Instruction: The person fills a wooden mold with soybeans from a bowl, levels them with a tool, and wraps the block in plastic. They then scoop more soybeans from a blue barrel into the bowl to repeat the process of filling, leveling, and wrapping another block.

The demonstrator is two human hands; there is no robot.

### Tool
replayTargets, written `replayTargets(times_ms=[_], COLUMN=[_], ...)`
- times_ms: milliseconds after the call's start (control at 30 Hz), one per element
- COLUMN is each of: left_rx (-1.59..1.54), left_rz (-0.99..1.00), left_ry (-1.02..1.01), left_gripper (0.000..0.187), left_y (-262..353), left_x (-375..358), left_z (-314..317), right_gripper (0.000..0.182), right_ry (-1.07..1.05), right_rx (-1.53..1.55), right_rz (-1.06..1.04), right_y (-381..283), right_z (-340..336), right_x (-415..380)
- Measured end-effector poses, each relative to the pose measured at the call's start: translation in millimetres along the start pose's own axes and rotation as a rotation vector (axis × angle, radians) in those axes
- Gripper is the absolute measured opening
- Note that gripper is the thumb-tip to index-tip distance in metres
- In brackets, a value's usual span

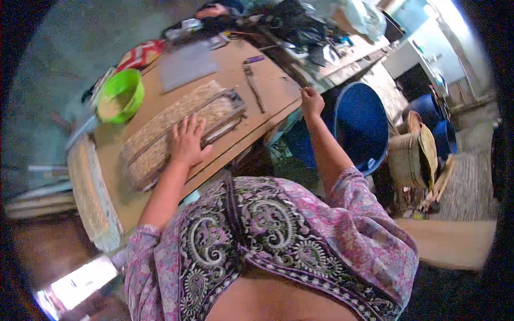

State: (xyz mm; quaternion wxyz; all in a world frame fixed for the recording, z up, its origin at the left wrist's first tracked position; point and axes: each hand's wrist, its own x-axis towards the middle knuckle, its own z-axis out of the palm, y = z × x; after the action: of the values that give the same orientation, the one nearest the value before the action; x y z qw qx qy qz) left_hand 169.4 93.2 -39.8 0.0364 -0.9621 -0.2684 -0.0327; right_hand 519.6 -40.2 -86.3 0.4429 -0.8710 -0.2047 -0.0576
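My left hand (187,140) lies with its fingers spread on a long, narrow frame (218,132) that holds tan, grainy material (155,155). A second strip of the same grainy material (176,108) runs alongside, on the far side. My right hand (311,102) is closed at the table's right corner, fingers pinched together; whatever they hold, if anything, is too small to make out. Between the hands, a thin dark stick-like tool (255,91) rests on the tan tabletop (281,101).
A green bowl (134,99) with pale grainy contents sits at the table's left side. Behind the frame lies a flat grey sheet (188,67). Another long filled frame (92,187) is at the left edge. A large blue barrel (361,125) stands right of the table.
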Motion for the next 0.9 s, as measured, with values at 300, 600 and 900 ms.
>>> replayTargets(times_ms=[300,600,900], left_rx=[-0.051,-0.168,-0.322], left_rz=[-0.112,-0.441,-0.579], left_ry=[0.043,0.312,0.475], left_gripper=[0.072,0.068,0.066], left_y=[-19,-74,-113], left_x=[-25,-95,-135], left_z=[-8,-12,13], right_gripper=[0.014,0.008,0.013], right_ry=[0.015,0.128,0.143], right_rx=[-0.116,-0.232,-0.032], right_rz=[-0.048,-0.306,-0.203], right_y=[45,53,54], right_z=[41,60,55], right_x=[28,31,24])
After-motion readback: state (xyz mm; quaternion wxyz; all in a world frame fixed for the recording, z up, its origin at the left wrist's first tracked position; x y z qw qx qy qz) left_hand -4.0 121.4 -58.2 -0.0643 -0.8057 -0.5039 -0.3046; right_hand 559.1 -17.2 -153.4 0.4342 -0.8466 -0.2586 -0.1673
